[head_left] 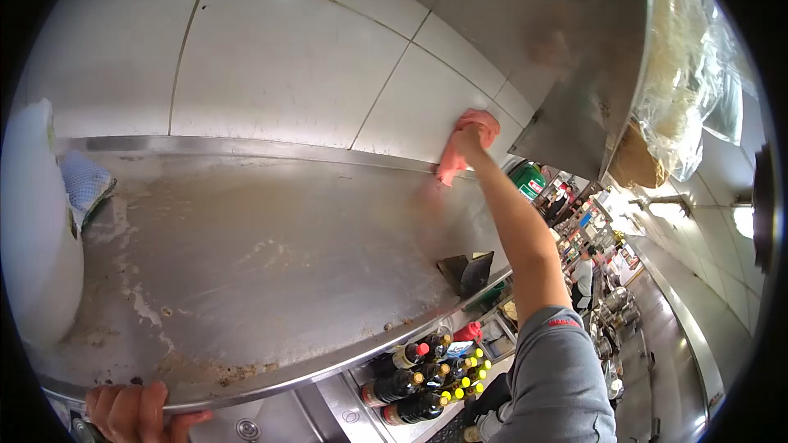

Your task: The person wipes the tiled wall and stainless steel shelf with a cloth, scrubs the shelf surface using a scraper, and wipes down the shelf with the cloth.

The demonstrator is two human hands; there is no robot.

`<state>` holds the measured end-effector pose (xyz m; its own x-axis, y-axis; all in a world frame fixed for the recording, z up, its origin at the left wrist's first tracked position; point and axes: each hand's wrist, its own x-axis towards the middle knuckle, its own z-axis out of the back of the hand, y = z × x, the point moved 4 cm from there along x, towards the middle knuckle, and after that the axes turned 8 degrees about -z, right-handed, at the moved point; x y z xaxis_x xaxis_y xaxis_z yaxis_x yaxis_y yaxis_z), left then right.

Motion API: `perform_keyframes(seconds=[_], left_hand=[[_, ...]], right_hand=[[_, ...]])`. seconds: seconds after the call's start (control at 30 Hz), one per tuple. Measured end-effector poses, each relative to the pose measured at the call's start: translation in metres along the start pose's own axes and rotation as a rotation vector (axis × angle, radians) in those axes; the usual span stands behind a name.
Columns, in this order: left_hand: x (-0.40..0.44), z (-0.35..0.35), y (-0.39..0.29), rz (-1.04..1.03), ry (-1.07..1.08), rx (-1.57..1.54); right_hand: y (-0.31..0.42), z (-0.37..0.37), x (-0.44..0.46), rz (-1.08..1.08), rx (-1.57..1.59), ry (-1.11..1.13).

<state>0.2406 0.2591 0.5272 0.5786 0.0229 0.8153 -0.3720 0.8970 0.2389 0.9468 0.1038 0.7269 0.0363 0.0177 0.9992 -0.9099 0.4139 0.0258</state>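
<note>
My right hand (469,141) is closed on a pinkish-red cloth (456,157) and presses it against the white tiled wall (271,57), near the back edge of a metal shelf (312,230). Part of the cloth hangs down to the shelf's raised back lip. At the lower left, my left hand (127,414) has its fingers hooked over the shelf's front rim. Brown grime and whitish wet streaks mark the shelf surface. A dark, folded, flat piece (468,272) stands near the shelf's right end.
A large white plastic container (37,230) and a blue-white cloth (86,184) sit at the left end. Below the front rim are several dark sauce bottles (414,408). A metal cabinet (566,115) overhangs at upper right. Another person (583,275) stands farther off.
</note>
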Motion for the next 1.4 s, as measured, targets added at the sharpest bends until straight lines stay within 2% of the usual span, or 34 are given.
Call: perform_keyframes(seconds=[0.07, 0.1, 0.17, 0.23, 0.3, 0.37, 0.47, 0.53, 0.63, 0.7, 0.77, 0.83, 0.87, 0.9, 0.93, 1.03, 1.1, 1.17, 1.2, 1.27, 1.3, 1.4], left_hand=[[0.006, 0.005, -0.002, 0.014, -0.009, -0.016], [0.012, 0.008, -0.003, 0.01, -0.026, -0.002], [0.018, 0.01, -0.006, 0.004, -0.039, 0.011], [0.018, 0.011, -0.005, -0.003, -0.033, 0.006], [0.012, 0.006, -0.002, -0.004, -0.029, -0.042], [0.01, 0.004, -0.002, 0.003, -0.039, -0.073], [0.016, 0.007, -0.004, -0.002, -0.058, -0.056], [0.027, 0.012, -0.008, -0.013, -0.083, -0.022], [0.02, 0.009, -0.005, -0.002, -0.021, -0.059], [0.021, 0.007, -0.006, -0.007, -0.05, -0.084], [0.023, 0.009, -0.005, -0.006, -0.081, -0.085], [0.025, 0.009, -0.007, -0.001, -0.102, -0.077], [0.027, 0.01, -0.008, -0.001, -0.097, -0.07], [0.029, 0.011, -0.008, 0.0, -0.091, -0.065], [0.029, 0.012, -0.008, 0.001, -0.091, -0.058], [0.023, 0.008, -0.006, -0.005, -0.094, -0.082], [0.021, 0.005, -0.005, -0.001, -0.092, -0.082], [0.022, 0.005, -0.005, 0.008, -0.088, -0.077], [0.023, 0.006, -0.006, 0.013, -0.086, -0.07], [0.025, 0.011, -0.007, 0.011, -0.08, -0.077], [0.028, 0.009, -0.007, 0.006, -0.086, -0.082], [0.031, 0.007, -0.006, 0.023, -0.101, -0.15]], right_hand=[[-0.035, -0.034, -0.033, 0.096, -0.569, 0.345], [0.033, -0.018, -0.02, 0.155, -0.321, 0.175], [0.083, 0.005, 0.003, 0.131, -0.107, 0.073], [0.002, 0.003, 0.004, -0.029, -0.179, 0.209], [-0.042, 0.01, -0.024, -0.308, -0.206, 0.469], [-0.036, 0.012, -0.05, -0.3, -0.213, 0.514], [0.023, 0.007, -0.012, -0.126, -0.125, 0.359], [0.047, 0.007, 0.021, -0.304, 0.012, 0.386], [-0.037, -0.012, -0.007, -0.368, -0.2, 0.394], [-0.024, -0.011, -0.028, -0.46, -0.21, 0.614], [0.004, -0.019, -0.026, -0.246, -0.318, 0.531], [0.051, -0.016, -0.006, 0.259, -0.51, 0.139], [0.041, -0.011, 0.009, -0.062, -0.274, 0.404], [0.029, -0.004, 0.02, -0.426, -0.088, 0.564], [0.01, -0.002, 0.018, -0.64, -0.091, 0.681], [-0.002, 0.012, -0.031, -0.413, -0.293, 0.719], [-0.028, -0.012, -0.058, -0.396, -0.325, 0.613], [-0.008, -0.024, -0.039, -0.237, -0.343, 0.367], [0.011, -0.028, -0.013, -0.023, -0.38, 0.231], [0.023, -0.017, 0.025, -0.418, -0.084, 0.441], [0.029, -0.017, 0.034, -0.521, -0.12, 0.555], [0.024, -0.008, 0.01, -0.514, -0.404, 0.916]])
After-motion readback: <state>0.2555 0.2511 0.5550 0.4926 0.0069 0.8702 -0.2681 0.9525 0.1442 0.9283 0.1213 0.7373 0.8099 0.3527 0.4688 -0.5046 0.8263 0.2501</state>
